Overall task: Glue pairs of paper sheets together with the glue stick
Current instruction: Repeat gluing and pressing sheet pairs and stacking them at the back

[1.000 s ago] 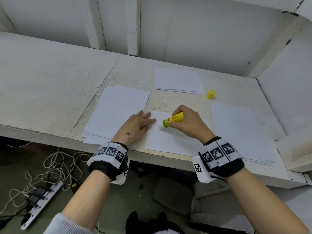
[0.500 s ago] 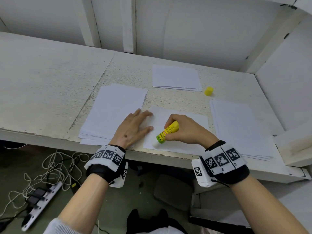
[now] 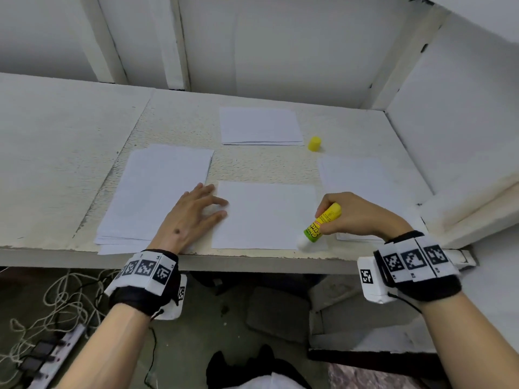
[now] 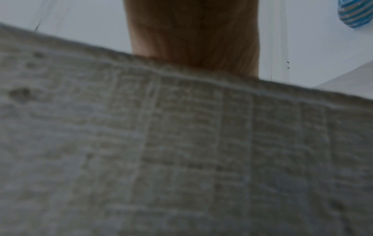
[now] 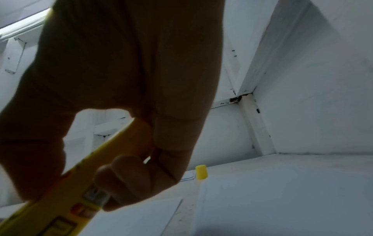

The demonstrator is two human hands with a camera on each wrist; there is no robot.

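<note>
Head view looks down on the bench; wrist views sit close, sharing its surface.

The right hand (image 3: 362, 217) carried the glue stick (image 3: 321, 224) from the sheet's (image 3: 264, 214) 11 o'clock corner down its near-left part, then across to its 4 o'clock corner, where the white tip met the sheet's right edge.

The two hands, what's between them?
In the head view, one white paper sheet lies between the left hand and the right hand, which holds the glue stick.
</note>
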